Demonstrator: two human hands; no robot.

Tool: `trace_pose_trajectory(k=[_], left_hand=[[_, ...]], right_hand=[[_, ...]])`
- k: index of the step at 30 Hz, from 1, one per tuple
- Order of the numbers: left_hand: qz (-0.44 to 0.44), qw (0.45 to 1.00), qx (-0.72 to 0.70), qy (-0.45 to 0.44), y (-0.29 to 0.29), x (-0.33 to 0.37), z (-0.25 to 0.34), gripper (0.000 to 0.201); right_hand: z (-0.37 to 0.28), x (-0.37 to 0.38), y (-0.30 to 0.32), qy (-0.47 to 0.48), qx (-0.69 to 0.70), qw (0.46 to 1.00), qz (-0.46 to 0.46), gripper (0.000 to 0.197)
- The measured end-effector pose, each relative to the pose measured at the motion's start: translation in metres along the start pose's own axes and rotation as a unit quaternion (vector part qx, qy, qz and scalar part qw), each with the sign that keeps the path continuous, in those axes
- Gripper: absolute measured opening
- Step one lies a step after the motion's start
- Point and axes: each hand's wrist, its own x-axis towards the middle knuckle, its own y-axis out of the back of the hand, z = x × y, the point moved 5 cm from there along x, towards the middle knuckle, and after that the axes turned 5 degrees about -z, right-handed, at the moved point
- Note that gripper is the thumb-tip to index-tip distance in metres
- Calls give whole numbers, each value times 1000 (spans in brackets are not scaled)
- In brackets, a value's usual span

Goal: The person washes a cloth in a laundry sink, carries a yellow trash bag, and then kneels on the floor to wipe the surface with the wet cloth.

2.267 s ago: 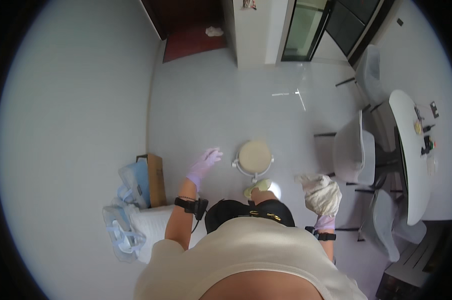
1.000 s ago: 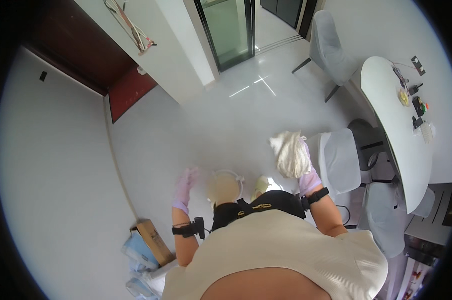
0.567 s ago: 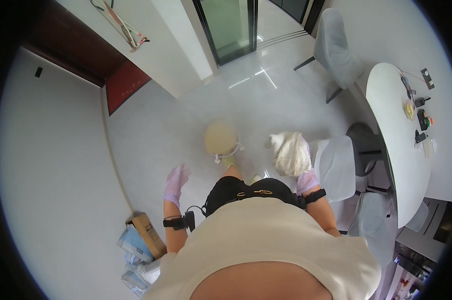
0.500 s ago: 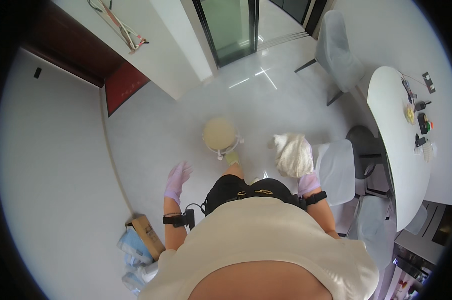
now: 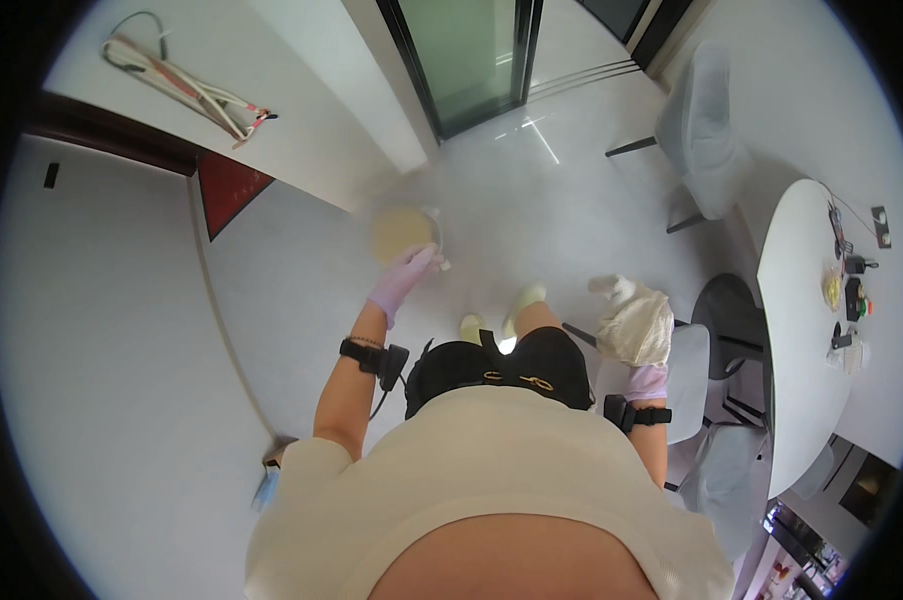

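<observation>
The round stool (image 5: 401,231) has shifted nearer the white pillar (image 5: 311,110); the gloved left hand (image 5: 404,281) has swung forward, fingers loosely extended, overlapping the stool in view, contact unclear. The gloved right hand (image 5: 648,382) grips the crumpled cream cloth (image 5: 637,328), still carried, near a grey chair (image 5: 689,372).

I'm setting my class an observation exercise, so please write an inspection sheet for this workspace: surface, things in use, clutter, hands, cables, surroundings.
Surface: glossy pale grey floor with light reflections.
Things in use: crumpled off-white fabric cloth; round beige-topped stool with white lower parts, blurred.
Clutter: small yellow item and black items on the curved white table.
Left hand: purple-gloved, overlapping the stool in view; contact unclear.
Right hand: purple-gloved, holding the cloth.
Cables: thin black cable by the black left wrist device.
Surroundings: grey upholstered-looking chairs; black-framed, green-tinted glass door; red mat.
</observation>
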Motion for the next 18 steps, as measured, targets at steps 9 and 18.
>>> trace_pose_trajectory(k=[9, 18], left_hand=[[15, 968, 162, 191, 7, 152, -110, 55], [-93, 845, 427, 308, 61, 256, -170, 63]], right_hand=[[-4, 135, 34, -97, -97, 972, -190, 37], [-13, 198, 37, -93, -29, 987, -128, 60]])
